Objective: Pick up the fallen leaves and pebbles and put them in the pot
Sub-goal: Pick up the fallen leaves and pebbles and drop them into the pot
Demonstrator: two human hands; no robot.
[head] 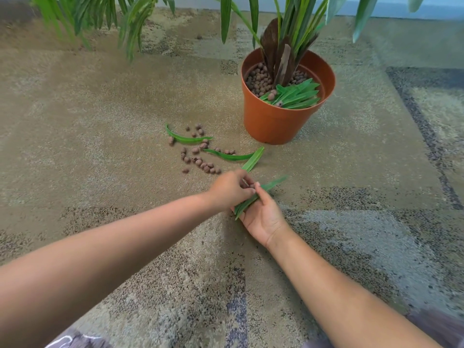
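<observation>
**Gathering leaves beside the pot**

Seen from the head camera, a bunch of long green leaves (pixel 253 198) is held in the right hand (pixel 261 217), which is turned palm-up just above the carpet (pixel 100 101), with its thumb pressed over the blades. The tips of the bunch stick out toward the pot. The left hand (pixel 229 188) is brought over from the left and its fingers are curled closed at the upper end of the same bunch; what exactly is pinched beneath them cannot be told, though something small and brown shows between the fingertips.

Beyond the hands, near the middle of the carpet, loose brown pebbles (pixel 198 153) are scattered in a cluster. Three leaves are left lying among and beside them: one curved leaf (pixel 185 138) at the far-left side of the cluster, a second curved leaf (pixel 229 155) across its right side, and a straight leaf (pixel 253 159) just beyond the left hand.

The orange pot (pixel 281 121) is stood upright toward the far-right part of the carpet, well apart from the hands. Pebbles, a brown plant stem (pixel 276 51) and a pile of collected leaves (pixel 296 95) are contained in it.
</observation>
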